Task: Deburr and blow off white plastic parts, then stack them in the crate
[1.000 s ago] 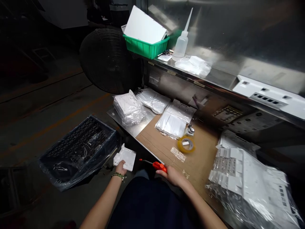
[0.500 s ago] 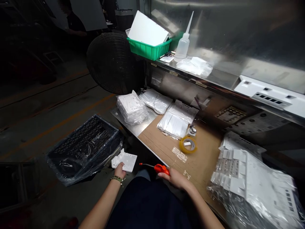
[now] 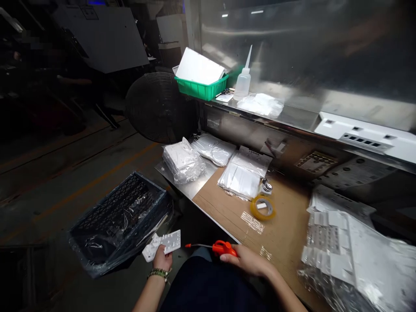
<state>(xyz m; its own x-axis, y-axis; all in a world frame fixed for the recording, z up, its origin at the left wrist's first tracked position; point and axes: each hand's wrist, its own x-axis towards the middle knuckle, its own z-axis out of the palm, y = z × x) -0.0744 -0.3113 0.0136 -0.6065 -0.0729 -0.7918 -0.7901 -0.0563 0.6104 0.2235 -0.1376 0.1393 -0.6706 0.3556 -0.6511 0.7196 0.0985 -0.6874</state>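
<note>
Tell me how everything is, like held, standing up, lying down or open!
White part: held in the left hand, tilted
Red tool: held in the right hand, nozzle toward the white part
Dark crate: open-topped, clear plastic over its rim
Squeeze bottle: upright
Green bin: open, white panel sticking out
Tape roll: lying flat
Fan: spinning or still, can't tell

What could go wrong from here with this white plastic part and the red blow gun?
The left hand alone holds the white plastic part, off the bench, so it might slip and fall. The red blow gun in the right hand has its tip pointing towards the part, so a careless move could scratch it.
</note>
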